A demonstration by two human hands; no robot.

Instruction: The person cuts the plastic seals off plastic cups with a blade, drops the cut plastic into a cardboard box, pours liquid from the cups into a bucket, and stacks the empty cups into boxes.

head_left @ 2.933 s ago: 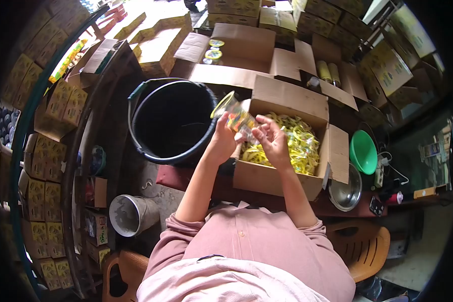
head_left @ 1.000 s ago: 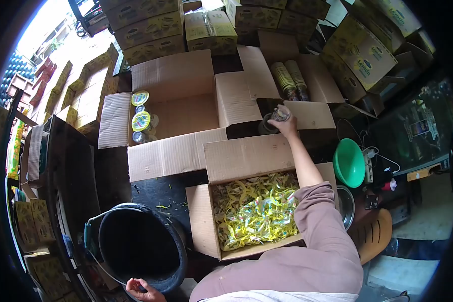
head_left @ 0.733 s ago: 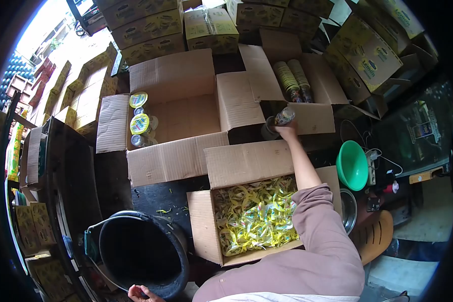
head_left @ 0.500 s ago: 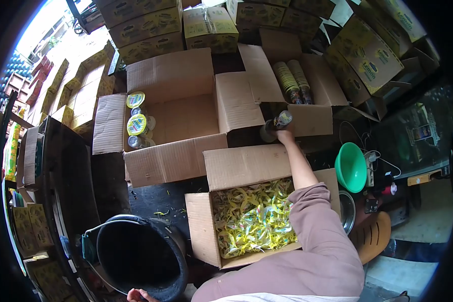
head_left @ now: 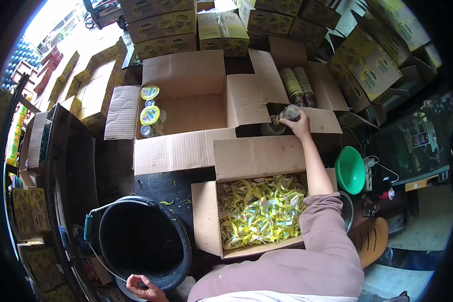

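Observation:
My right hand [head_left: 300, 124] is stretched forward, its fingers wrapped round a clear plastic cup [head_left: 289, 115] with a dark printed pattern, beside a box flap. Just left of it stands a dim container [head_left: 273, 128]. Behind, an open box [head_left: 325, 85] holds two stacks of yellow-rimmed cups [head_left: 293, 88]. My left hand [head_left: 144, 288] is at the bottom, fingers apart and curled, by the rim of a black bucket [head_left: 182, 236]. Between my arms, an open carton [head_left: 206, 216] is filled with yellow and clear plastic strips [head_left: 261, 211].
At the back left, an open carton [head_left: 186, 146] holds several lidded cups [head_left: 150, 115]. Stacked printed boxes [head_left: 166, 27] line the back. A green bowl [head_left: 350, 170] and a metal bowl [head_left: 346, 211] are at the right, near an orange chair [head_left: 370, 241].
The earlier cup between both hands is gone from them. My right hand has reached forward to the cups; my left has dropped beside the bucket. Lately the right hand has lifted its cup slightly.

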